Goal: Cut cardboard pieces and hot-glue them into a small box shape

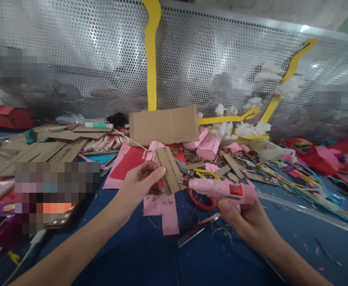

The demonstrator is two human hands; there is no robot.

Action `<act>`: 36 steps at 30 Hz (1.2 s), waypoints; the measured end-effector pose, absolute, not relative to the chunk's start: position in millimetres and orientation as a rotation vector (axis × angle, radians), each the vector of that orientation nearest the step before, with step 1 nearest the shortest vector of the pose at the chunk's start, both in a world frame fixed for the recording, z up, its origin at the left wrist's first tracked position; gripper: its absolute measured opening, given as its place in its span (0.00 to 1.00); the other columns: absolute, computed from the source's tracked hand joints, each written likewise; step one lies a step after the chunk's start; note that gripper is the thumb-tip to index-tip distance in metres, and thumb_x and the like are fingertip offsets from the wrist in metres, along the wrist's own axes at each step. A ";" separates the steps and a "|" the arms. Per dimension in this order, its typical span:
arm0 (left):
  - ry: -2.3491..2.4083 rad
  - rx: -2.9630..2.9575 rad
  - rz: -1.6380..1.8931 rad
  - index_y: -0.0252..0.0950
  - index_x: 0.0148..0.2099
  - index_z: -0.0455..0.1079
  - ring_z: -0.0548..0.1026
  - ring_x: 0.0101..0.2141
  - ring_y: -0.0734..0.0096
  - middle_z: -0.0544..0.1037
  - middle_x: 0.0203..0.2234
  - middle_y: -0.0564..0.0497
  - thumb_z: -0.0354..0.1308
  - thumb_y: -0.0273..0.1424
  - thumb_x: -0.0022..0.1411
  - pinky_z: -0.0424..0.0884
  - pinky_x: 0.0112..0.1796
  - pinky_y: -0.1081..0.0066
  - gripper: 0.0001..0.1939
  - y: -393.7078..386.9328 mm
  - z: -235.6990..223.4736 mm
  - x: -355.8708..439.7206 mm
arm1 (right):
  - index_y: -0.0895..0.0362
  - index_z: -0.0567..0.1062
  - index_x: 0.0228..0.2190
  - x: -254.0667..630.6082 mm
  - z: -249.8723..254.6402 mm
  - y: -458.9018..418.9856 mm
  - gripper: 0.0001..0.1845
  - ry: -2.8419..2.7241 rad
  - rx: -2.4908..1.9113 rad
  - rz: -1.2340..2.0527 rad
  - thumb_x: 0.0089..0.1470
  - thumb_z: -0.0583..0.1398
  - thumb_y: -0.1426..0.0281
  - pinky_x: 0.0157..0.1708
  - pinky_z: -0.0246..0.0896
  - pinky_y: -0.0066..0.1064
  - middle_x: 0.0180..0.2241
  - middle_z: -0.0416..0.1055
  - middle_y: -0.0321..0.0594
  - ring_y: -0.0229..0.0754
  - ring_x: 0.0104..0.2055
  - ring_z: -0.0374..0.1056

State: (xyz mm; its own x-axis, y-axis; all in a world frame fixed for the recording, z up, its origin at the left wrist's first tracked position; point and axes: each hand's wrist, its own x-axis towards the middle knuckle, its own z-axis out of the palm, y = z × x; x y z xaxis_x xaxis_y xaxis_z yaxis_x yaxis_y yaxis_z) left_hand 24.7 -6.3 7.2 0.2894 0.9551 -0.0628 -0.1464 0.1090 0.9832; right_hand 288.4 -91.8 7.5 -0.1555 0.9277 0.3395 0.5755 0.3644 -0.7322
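Observation:
My left hand (145, 180) pinches a small piece of brown cardboard (170, 169) between thumb and fingers, tilted above the table. In my right hand (243, 218) is a pink glue gun (218, 188), its nozzle pointing left at the cardboard's right edge. I cannot tell whether the tip touches. A clear glue stick (310, 214) trails from the gun's rear to the right. Beneath and behind these lie scissors with red and yellow handles (202, 201), partly covered by the gun. A pink paper cutout (170, 218) lies below the cardboard.
A cardboard box (164, 126) stands behind my hands, with a yellow strip (151, 63) rising above it. A metal blade (191, 235) rests on the blue table (150, 262). Cardboard sheets (51, 153) and a phone with a cable (62, 216) lie left; scraps and folded pink pieces (208, 146) right.

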 end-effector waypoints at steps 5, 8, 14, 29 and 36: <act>0.926 1.113 1.060 0.37 0.38 0.65 0.78 0.25 0.71 0.77 0.29 0.54 0.70 0.43 0.57 0.78 0.31 0.67 0.20 -8.0 11.8 26.4 | 0.53 0.80 0.50 288.5 8.6 -90.1 0.17 -1.888 -1.282 0.483 0.66 0.57 0.60 0.42 0.74 0.38 0.38 0.80 0.43 0.50 0.38 0.76; 0.923 1.102 1.082 0.37 0.36 0.65 0.78 0.24 0.71 0.76 0.27 0.56 0.71 0.42 0.56 0.78 0.31 0.67 0.20 -7.6 12.6 27.8 | 0.51 0.80 0.51 288.2 9.9 -89.4 0.17 -1.897 -1.289 0.477 0.66 0.57 0.61 0.47 0.73 0.42 0.43 0.81 0.45 0.54 0.44 0.77; 0.923 1.106 1.113 0.36 0.37 0.66 0.78 0.24 0.72 0.76 0.27 0.55 0.71 0.42 0.56 0.76 0.29 0.70 0.19 -4.8 11.0 27.5 | 0.51 0.79 0.53 288.8 10.0 -89.2 0.18 -1.897 -1.295 0.475 0.65 0.59 0.63 0.50 0.73 0.45 0.47 0.81 0.45 0.57 0.48 0.76; 0.936 1.121 1.138 0.36 0.37 0.66 0.77 0.23 0.74 0.76 0.29 0.55 0.71 0.42 0.55 0.77 0.29 0.70 0.20 -5.5 10.8 27.3 | 0.52 0.77 0.56 289.0 8.7 -88.6 0.20 -1.913 -1.274 0.492 0.65 0.59 0.65 0.51 0.73 0.49 0.48 0.80 0.47 0.57 0.49 0.76; 0.954 1.074 1.163 0.36 0.36 0.67 0.78 0.24 0.73 0.78 0.28 0.53 0.72 0.42 0.54 0.77 0.30 0.70 0.20 -4.5 13.4 26.6 | 0.53 0.79 0.52 287.5 10.8 -88.5 0.18 -1.887 -1.264 0.528 0.65 0.58 0.63 0.49 0.74 0.46 0.46 0.81 0.46 0.54 0.43 0.77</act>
